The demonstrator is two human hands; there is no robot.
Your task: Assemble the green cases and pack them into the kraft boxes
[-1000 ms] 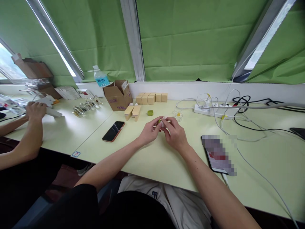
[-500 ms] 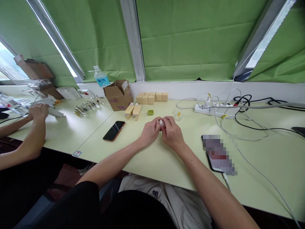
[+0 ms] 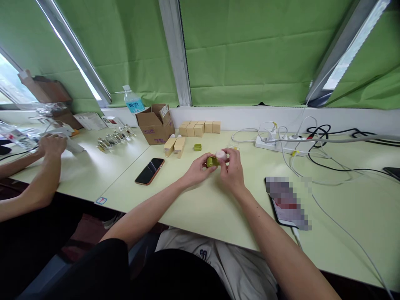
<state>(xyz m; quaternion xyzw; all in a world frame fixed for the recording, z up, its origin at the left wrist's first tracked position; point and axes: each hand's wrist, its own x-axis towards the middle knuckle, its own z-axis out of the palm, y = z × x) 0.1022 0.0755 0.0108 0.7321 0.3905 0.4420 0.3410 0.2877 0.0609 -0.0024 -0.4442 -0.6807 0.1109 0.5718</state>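
Note:
Over the table, my left hand (image 3: 200, 170) grips a small hollow green case (image 3: 213, 161), its opening facing me. My right hand (image 3: 232, 168) pinches a small white rounded piece (image 3: 221, 155) just right of the case. The two pieces are side by side, close together; whether they touch I cannot tell. A smaller green piece (image 3: 197, 147) lies on the table just beyond my left hand. Behind my right fingers a clear item with a yellow spot (image 3: 236, 148) is mostly hidden.
Small pale yellow boxes (image 3: 196, 130) stand by the wall, beside an open cardboard box (image 3: 155, 125). Phones lie on either side, a dark one (image 3: 150, 171) left and a charging one (image 3: 286, 204) right. A power strip (image 3: 283, 143) trails cables. A co-worker's hands (image 3: 51, 146) are at far left.
My hands have moved slightly apart. The white piece, earlier mostly covered between my fingers, now shows in my right hand, and the hollow green case has come into sight in my left.

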